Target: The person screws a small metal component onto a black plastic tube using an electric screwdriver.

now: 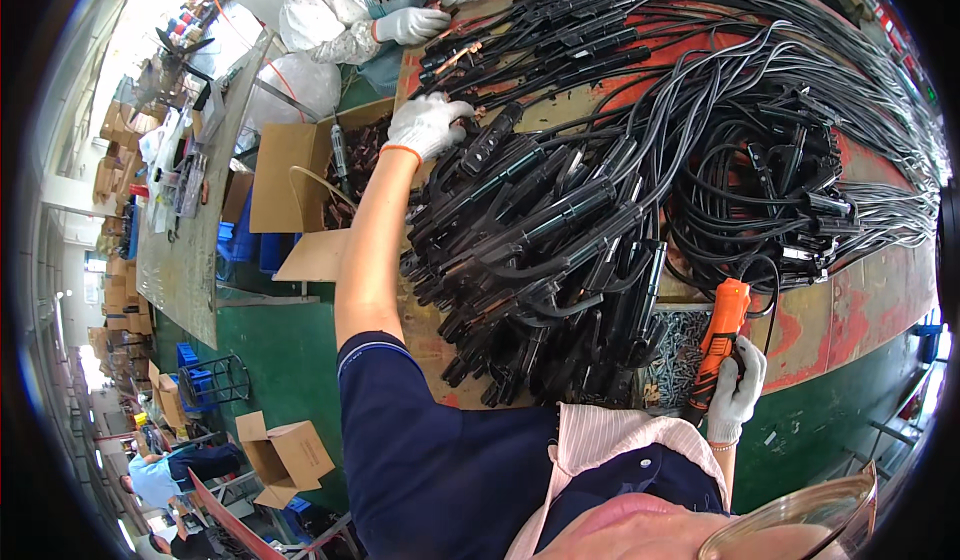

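My left hand (pixel 428 126), in a white glove, is stretched out at the far left end of a heap of long black plastic housings with cables (pixel 540 230). Its fingers are partly bent, with a gap between thumb and forefinger. The closest housing (pixel 492 138) lies just right of the fingertips; whether they touch it I cannot tell. In my gloved right hand (pixel 738 388) is an orange and black power screwdriver (pixel 722 332), gripped low on its body. Beside it sits a tray of small metal screws (pixel 676 355).
Coiled black cables (pixel 740 200) lie to the right, with grey cable bundles (pixel 880 50) beyond. Across the table, a co-worker's gloved hand (pixel 412 26) rests near more housings. An open cardboard box (pixel 285 180) with dark small parts stands left of the table (pixel 860 310).
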Tool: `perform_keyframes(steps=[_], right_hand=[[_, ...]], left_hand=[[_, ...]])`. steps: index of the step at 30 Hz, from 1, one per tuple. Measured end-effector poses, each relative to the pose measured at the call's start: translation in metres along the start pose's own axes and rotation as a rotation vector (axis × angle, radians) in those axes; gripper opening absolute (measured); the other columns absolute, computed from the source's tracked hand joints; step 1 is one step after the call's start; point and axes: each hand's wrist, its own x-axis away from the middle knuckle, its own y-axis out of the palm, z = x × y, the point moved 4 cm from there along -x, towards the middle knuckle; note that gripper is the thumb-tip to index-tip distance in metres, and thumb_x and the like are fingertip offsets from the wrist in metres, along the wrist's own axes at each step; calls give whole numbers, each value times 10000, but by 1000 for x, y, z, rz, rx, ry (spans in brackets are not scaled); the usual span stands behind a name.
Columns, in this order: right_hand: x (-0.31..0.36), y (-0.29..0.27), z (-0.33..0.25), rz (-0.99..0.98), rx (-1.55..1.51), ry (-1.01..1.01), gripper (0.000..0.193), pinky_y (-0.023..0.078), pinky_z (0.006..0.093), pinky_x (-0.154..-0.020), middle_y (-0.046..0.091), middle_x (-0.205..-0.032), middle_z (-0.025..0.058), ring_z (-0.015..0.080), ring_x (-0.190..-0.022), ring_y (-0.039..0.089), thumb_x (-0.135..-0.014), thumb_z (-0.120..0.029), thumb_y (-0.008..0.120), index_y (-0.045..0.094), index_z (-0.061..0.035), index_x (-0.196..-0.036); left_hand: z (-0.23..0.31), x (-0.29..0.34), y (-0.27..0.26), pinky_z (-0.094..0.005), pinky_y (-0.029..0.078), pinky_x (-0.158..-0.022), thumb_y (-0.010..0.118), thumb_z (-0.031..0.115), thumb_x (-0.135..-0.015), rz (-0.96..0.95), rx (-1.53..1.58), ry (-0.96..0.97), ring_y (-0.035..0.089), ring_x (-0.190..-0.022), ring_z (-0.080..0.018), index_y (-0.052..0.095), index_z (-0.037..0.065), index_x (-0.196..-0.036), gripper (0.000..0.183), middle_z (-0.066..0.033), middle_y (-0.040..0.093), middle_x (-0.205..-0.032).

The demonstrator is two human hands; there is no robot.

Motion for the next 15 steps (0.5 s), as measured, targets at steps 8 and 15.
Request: perform_keyframes(steps=[8, 15], right_hand=[[-5, 0, -1, -14, -17, 3, 305, 470, 377, -916, 606, -1129, 172, 289, -1031, 599, -898, -42, 589, 597, 20, -1196], [-5, 2, -3, -17, -21, -31, 310, 485, 374, -901, 624, -1144, 166, 295, -1032, 597, -914, -83, 611, 587, 3, -1211]], left_hand=[[9, -14, 15, -398, 490, -906, 551, 240, -908, 7, -234, 176, 594, -1090, -288, 611, 348, -1253, 366, -100, 612, -1143], [29, -20, -25, -412, 497, -897, 634, 265, -834, 21, -537, 220, 599, -1070, -270, 704, 191, -1084, 269, -100, 637, -1054]])
